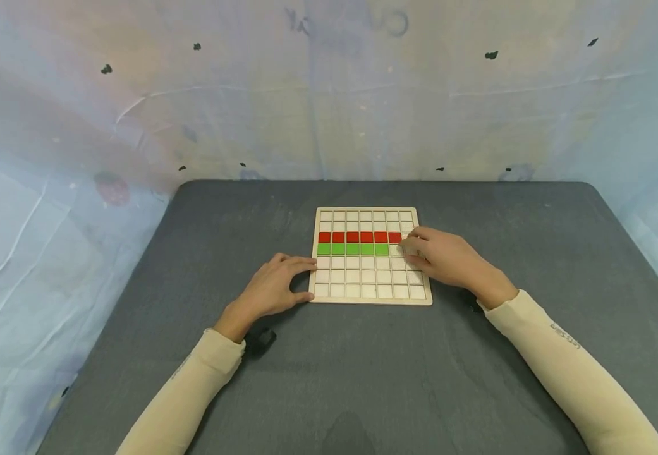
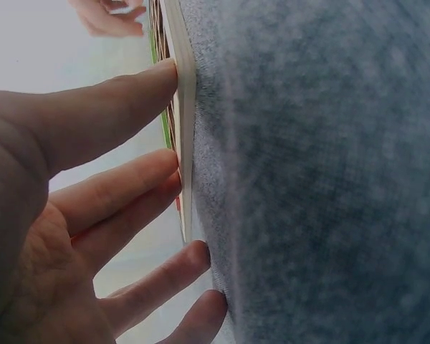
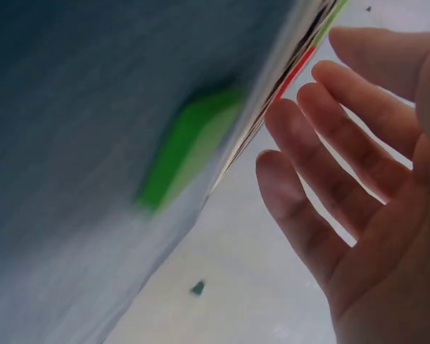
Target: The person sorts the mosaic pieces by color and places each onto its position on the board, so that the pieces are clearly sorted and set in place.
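A light wooden board (image 1: 371, 303) with a grid of pale squares lies flat on the dark table. One row holds several red tiles (image 1: 366, 237), and several green tiles (image 1: 353, 249) fill most of the row just below. My left hand (image 1: 268, 287) touches the board's left edge with thumb and fingertips, fingers spread. Over the right edge hovers my right hand (image 1: 448, 258), its relaxed fingers near the ends of the coloured rows. Nothing shows between those fingers in the right wrist view. There, a blurred green piece (image 3: 183, 154) appears beside the board, hidden in the head view.
The dark grey tabletop (image 1: 329, 373) extends around the board on all sides. Behind it hangs a pale patterned sheet (image 1: 329, 114) with small dark marks, continuing down the left and right sides. A black wrist device (image 1: 260, 341) sits under the left wrist.
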